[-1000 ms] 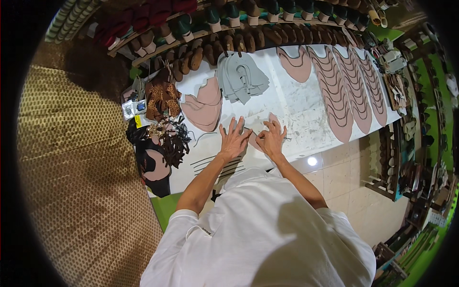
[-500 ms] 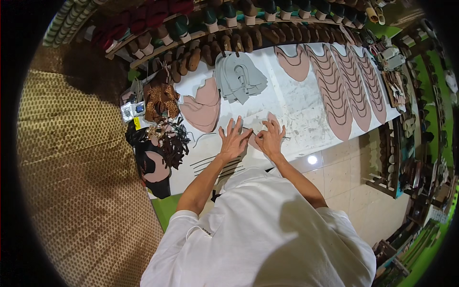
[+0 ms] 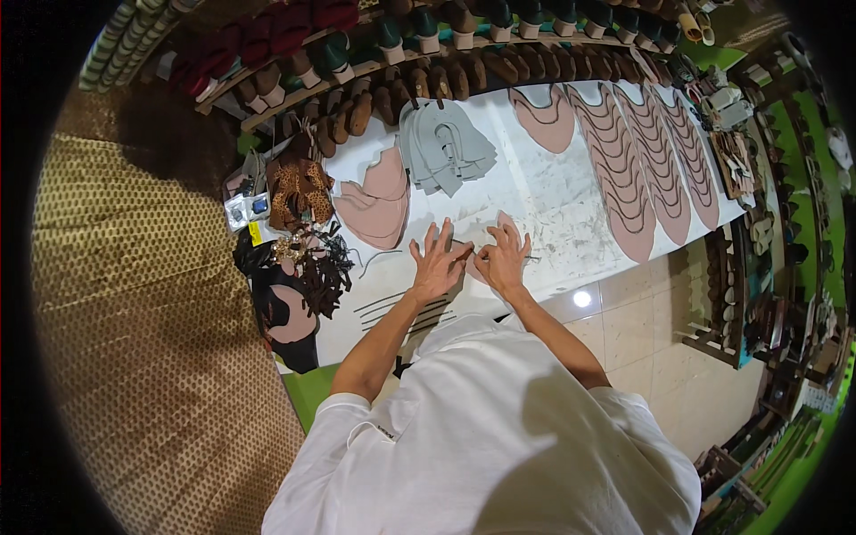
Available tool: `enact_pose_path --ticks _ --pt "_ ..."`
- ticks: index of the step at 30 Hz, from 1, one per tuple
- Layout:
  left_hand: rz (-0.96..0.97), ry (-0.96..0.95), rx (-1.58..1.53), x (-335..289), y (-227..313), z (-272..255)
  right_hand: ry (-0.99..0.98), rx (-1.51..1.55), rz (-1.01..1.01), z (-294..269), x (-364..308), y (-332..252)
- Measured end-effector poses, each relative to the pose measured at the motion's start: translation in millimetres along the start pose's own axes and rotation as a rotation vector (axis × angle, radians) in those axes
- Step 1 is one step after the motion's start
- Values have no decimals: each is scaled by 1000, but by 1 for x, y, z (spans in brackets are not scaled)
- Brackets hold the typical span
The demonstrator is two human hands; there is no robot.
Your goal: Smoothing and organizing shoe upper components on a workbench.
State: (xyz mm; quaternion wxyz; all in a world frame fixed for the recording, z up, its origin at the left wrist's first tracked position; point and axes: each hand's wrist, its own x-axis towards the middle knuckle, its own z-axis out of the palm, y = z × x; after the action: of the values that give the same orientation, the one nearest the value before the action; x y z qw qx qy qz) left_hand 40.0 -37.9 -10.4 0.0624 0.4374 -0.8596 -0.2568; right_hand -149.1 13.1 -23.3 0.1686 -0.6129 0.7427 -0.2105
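Note:
Between my hands, on the white table, lies a pink shoe-upper piece (image 3: pixel 506 219), mostly covered by my fingers. My left hand (image 3: pixel 437 266) has thumb and forefinger closed at its near edge, the other fingers spread. My right hand (image 3: pixel 502 262) pinches with thumb and forefinger close beside the left fingertips. The end of a thin dark strip (image 3: pixel 532 259) pokes out past the right hand; the pinched part is hidden. Several loose dark strips (image 3: pixel 406 312) lie by my left forearm.
Rows of dark-edged pink pieces (image 3: pixel 615 169) overlap at the table's right. Grey cut pieces (image 3: pixel 446 147) and stacked pink pieces (image 3: pixel 376 205) lie farther back. Dark scraps and leopard-print pieces (image 3: pixel 301 189) crowd the left end. Shoe racks (image 3: pixel 392 53) line the back.
Very little differs. My hands keep the same pinch at the pink piece, with only slight finger shifts, and the view has moved a touch.

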Motion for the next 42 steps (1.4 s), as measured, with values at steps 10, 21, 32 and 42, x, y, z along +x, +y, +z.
enact_pose_path --ticks 10,21,32,42 --pt "50 10 104 -3 -2 7 27 83 -35 -11 -10 13" --pt "18 29 81 -4 -1 11 1 93 -67 -22 -6 17" --pt "59 37 122 -1 4 3 -8 64 -141 -16 -18 9" --pt "172 57 271 -3 5 5 28 25 -128 -16 -15 8"
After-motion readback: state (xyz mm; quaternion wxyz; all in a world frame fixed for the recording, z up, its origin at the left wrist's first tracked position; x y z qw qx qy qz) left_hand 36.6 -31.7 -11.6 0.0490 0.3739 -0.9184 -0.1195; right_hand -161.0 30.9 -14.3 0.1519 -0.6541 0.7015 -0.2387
